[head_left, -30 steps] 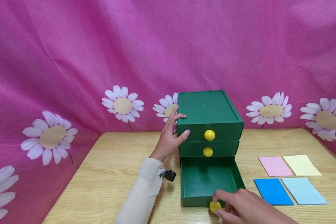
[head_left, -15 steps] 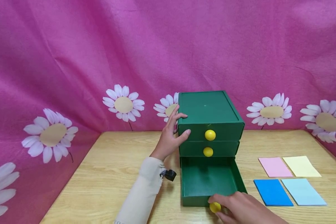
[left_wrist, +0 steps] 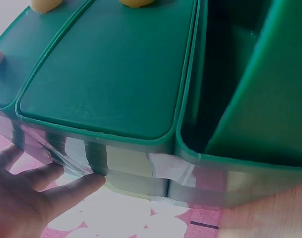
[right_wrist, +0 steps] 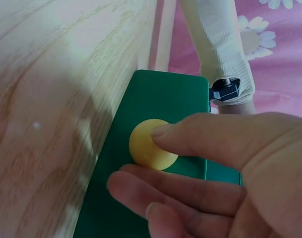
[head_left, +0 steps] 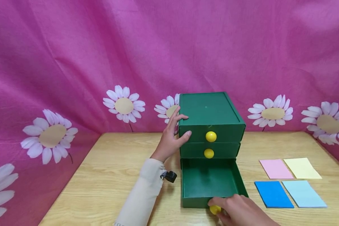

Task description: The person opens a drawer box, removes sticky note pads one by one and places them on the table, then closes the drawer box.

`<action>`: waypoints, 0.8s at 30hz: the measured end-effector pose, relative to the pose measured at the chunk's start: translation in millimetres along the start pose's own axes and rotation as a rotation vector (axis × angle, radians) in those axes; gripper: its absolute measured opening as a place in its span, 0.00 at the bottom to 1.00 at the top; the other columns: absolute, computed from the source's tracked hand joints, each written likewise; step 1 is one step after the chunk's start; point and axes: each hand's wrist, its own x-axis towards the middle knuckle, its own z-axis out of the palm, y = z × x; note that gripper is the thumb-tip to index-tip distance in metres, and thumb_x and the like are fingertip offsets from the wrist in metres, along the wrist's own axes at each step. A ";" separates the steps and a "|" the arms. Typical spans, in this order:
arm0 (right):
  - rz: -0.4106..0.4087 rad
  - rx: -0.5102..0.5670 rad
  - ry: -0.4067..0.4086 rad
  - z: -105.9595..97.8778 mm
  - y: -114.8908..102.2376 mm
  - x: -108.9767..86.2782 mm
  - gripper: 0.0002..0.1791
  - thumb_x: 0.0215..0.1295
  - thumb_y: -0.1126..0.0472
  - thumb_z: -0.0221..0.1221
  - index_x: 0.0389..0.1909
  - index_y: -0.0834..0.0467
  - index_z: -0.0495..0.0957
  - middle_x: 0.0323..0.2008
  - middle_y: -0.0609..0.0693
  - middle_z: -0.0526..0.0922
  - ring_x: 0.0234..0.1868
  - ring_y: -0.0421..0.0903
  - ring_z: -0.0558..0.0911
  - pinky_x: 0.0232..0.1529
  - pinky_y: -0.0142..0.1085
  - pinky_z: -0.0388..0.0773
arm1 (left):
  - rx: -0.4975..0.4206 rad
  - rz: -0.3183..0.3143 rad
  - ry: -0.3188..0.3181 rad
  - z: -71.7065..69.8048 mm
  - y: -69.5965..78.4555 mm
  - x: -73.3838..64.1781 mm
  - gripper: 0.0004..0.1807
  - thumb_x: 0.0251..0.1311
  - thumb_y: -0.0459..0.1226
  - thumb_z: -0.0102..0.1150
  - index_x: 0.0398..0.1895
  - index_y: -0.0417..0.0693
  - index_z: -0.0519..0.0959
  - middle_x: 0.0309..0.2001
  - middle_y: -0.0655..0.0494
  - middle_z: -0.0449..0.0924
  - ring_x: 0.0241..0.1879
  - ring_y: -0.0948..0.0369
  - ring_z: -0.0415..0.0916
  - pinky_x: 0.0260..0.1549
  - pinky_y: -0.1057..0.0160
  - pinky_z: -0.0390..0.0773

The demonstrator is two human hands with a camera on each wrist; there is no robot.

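A green plastic drawer unit (head_left: pixel 212 108) with round yellow knobs stands on the table. Its lowest drawer (head_left: pixel 210 180) is pulled out and holds nothing visible; the two upper drawers are closed. My left hand (head_left: pixel 170 138) rests against the unit's upper left, thumb on the front and a finger over the top edge. In the left wrist view, its fairly straight fingers (left_wrist: pixel 74 196) lie along the side wall. With my right hand (head_left: pixel 238 208) I pinch the lowest drawer's yellow knob (right_wrist: pixel 150 146); in the right wrist view the thumb presses on it and fingers lie alongside.
Right of the drawer lie pink (head_left: pixel 276 169), pale yellow (head_left: pixel 303 168), blue (head_left: pixel 274 194) and light blue (head_left: pixel 304 193) paper pads. Behind the wooden table (head_left: pixel 101 182) hangs a magenta flowered cloth (head_left: pixel 169 47).
My right hand has shifted slightly left, with the index finger now above the knob at the drawer's front edge. The left hand and the drawer look unchanged.
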 end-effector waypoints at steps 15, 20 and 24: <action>0.018 -0.053 0.049 0.1 -3.7 8.6 0.12 0.58 0.64 0.65 0.43 0.49 0.81 0.30 0.36 0.81 0.23 0.34 0.73 0.36 0.43 0.83 | 0.010 0.012 0.020 -3.3 -0.7 2.7 0.25 0.61 0.51 0.57 0.61 0.74 0.65 0.76 0.70 0.41 0.72 0.62 0.47 0.55 0.41 0.70; 0.050 -0.048 0.056 0.7 -1.7 10.3 0.12 0.58 0.64 0.65 0.43 0.51 0.82 0.31 0.38 0.82 0.24 0.36 0.73 0.37 0.45 0.82 | -0.002 0.016 0.018 -1.6 -1.7 2.4 0.25 0.61 0.50 0.58 0.61 0.72 0.65 0.77 0.68 0.42 0.72 0.62 0.48 0.55 0.40 0.70; 0.059 -0.061 0.078 1.4 -1.0 12.0 0.12 0.58 0.64 0.65 0.43 0.51 0.82 0.30 0.37 0.82 0.24 0.36 0.73 0.36 0.44 0.82 | -0.019 0.012 0.014 -0.5 -0.6 2.1 0.25 0.61 0.49 0.58 0.62 0.72 0.65 0.77 0.68 0.42 0.72 0.61 0.48 0.55 0.37 0.68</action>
